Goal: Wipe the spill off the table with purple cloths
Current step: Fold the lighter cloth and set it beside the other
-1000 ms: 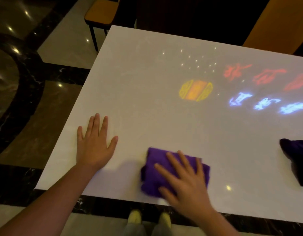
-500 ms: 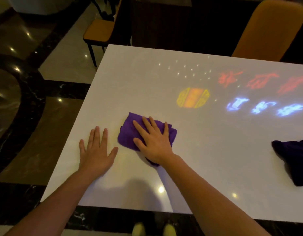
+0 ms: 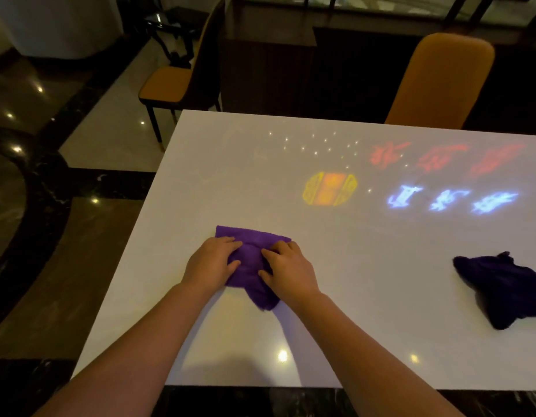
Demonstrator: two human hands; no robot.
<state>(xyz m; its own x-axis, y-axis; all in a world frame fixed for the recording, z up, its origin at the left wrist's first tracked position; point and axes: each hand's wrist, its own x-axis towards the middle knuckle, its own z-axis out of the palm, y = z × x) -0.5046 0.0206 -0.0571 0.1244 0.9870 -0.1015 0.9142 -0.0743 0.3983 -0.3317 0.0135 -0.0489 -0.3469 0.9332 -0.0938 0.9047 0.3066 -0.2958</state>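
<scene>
A bright purple cloth (image 3: 251,263) lies on the white table (image 3: 218,164), left of the middle and near me. My left hand (image 3: 211,263) grips its left side with curled fingers. My right hand (image 3: 286,267) grips its right side the same way. A corner of the cloth sticks out below my hands. A second, darker purple cloth (image 3: 501,284) lies crumpled at the right edge of the view, apart from both hands. I cannot make out any spill on the glossy surface.
Coloured light patterns fall on the table: a yellow-orange emblem (image 3: 330,189), red characters (image 3: 441,158) and blue characters (image 3: 450,200). An orange chair (image 3: 441,82) stands behind the table's far edge. Another chair (image 3: 173,82) stands off the far left corner on polished floor.
My right hand slid the cloth from the near edge up and left across the table. My left hand left the bare table and took hold of the cloth's left side.
</scene>
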